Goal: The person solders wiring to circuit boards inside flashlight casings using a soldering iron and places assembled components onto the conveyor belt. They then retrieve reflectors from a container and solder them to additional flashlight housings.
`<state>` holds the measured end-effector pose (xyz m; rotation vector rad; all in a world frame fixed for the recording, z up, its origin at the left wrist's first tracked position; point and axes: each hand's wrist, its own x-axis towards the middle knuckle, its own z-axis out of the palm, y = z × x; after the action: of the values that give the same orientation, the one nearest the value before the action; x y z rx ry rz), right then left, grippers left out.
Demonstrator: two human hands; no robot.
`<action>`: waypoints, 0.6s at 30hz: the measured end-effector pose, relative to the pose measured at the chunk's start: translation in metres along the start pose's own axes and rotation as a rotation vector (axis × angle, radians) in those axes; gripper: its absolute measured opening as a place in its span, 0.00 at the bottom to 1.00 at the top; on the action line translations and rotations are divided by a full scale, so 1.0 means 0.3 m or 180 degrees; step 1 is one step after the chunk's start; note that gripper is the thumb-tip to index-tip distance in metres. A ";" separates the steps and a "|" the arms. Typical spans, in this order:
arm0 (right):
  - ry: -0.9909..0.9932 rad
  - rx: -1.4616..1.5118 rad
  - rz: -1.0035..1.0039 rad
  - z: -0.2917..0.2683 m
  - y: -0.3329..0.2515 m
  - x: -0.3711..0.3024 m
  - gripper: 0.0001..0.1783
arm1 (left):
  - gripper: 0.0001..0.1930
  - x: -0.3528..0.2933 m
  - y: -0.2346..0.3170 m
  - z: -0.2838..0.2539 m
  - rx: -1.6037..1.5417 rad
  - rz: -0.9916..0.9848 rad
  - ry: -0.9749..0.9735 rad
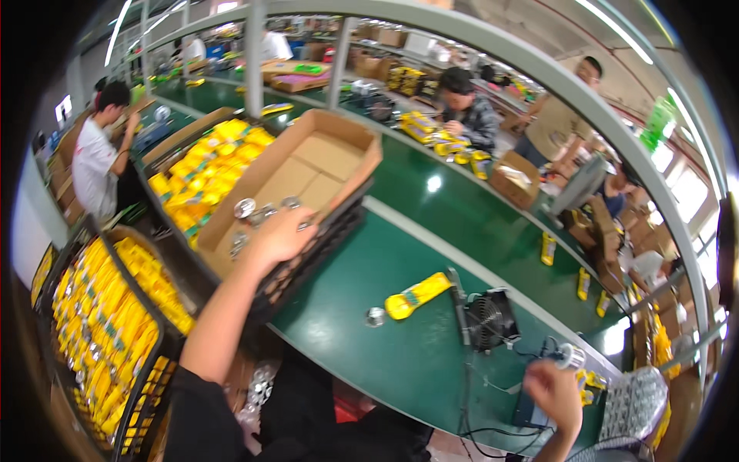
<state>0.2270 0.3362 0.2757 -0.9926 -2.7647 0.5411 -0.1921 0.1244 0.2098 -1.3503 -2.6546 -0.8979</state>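
Observation:
My left hand [283, 235] reaches into a shallow cardboard box [362, 154] at the left of the bench, its fingers bent down. A silver glint shows at the fingertips, seemingly a small round silver part. Several more silver parts [245, 208] lie beside that hand. At the right, my right hand [556, 394] is curled with its fingers drawn together; what they hold, if anything, is hidden. Just beyond it stand a wire spool [570, 356] and a dark blue device [530, 404]. Between my hands lie a yellow packet [418, 296] and a single round silver part [375, 316].
A black fan [491, 319] on a dark stand, with loose cables, occupies the bench's right half. Crates of yellow packets [104, 331] flank my left arm. Beyond a pale rail runs a green conveyor [462, 196] with yellow packets, where several people work. A bubble-wrapped bundle [635, 404] sits far right.

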 end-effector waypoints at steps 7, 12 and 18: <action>0.0700 0.0722 0.1281 -0.226 0.507 0.767 0.08 | 0.30 0.071 -0.064 0.099 -0.0605 -0.0447 -0.0398; 0.0118 -0.0474 0.2151 -0.002 0.932 1.211 0.22 | 0.24 0.086 -0.118 0.128 -0.0931 -0.1693 -0.0124; 0.1267 -0.0887 0.2072 0.257 1.235 1.474 0.39 | 0.09 0.143 -0.129 0.162 -0.1297 -0.1515 -0.0102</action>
<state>0.0829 0.8621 0.0722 -1.8468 -2.1646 0.0034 -0.2371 0.1627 0.1626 -0.7705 -2.9869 -1.5439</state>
